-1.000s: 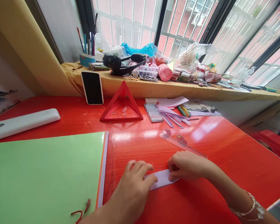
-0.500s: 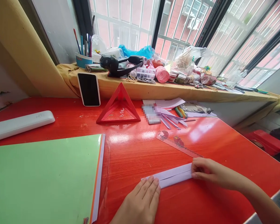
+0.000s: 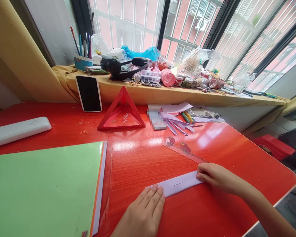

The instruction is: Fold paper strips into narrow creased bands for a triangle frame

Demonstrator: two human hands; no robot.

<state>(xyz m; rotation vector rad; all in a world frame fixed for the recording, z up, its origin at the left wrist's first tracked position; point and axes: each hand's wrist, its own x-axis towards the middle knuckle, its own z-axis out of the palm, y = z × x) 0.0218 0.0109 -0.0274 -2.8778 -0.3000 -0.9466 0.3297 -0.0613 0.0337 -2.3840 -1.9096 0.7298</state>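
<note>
A folded strip of pale lilac paper (image 3: 180, 183) lies slantwise on the red table, with a seam running lengthwise along its middle. My left hand (image 3: 144, 209) rests flat on the strip's left end, fingers stretched out and covering that end. At the opposite end, my right hand (image 3: 209, 174) is closed on the paper, thumb and curled fingers hiding its tip. Just beyond the right hand is a clear ruler (image 3: 185, 153). Farther back stands a red folded paper pyramid frame (image 3: 106, 124), open at the front.
On the left lie green sheets (image 3: 44, 191) and a long white case (image 3: 19, 131). A phone (image 3: 89, 93) leans against the sill. Cut paper strips (image 3: 177, 123) sit at the back right. Headphones (image 3: 123, 74) and craft supplies crowd the cloth-covered sill.
The whole view has shifted slightly. My right hand has closed more tightly on the strip's end, and the seam's gap looks narrower. My left hand stays flat on the paper.
</note>
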